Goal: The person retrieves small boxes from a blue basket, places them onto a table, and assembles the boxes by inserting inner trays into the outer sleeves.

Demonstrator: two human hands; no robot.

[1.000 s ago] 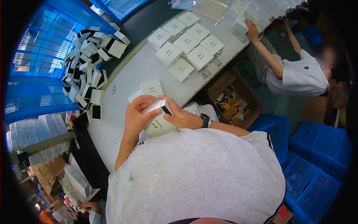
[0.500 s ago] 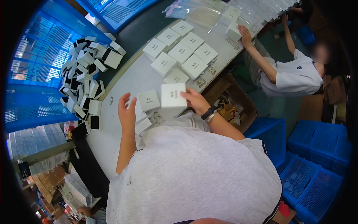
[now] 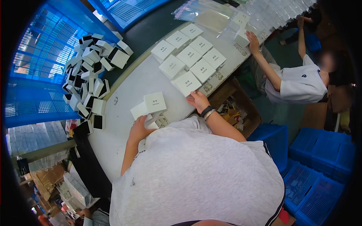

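Note:
My right hand (image 3: 198,101) is at the near corner of a white lidded box (image 3: 186,83), fingertips touching its edge, thumb and fingers apart. That box sits at the near end of a group of similar white boxes (image 3: 189,56) with small dark print on their lids. My left hand (image 3: 140,130) has its thumb and fingers around a small white box (image 3: 152,123), partly hidden by the hand. Just beyond it, a printed white box (image 3: 155,102) leans over another white box (image 3: 139,110).
Many white boxes with dark openings (image 3: 88,71) lie heaped by a blue crate (image 3: 41,101) at left. Clear plastic bags (image 3: 205,14) lie at the far end of the table (image 3: 124,90). A co-worker's hand (image 3: 253,41) touches boxes at right. Blue crates (image 3: 320,150) stand lower right.
My right hand has carried a white box forward and set it at the near end of the group. My left hand has come down from raised and open onto the small boxes.

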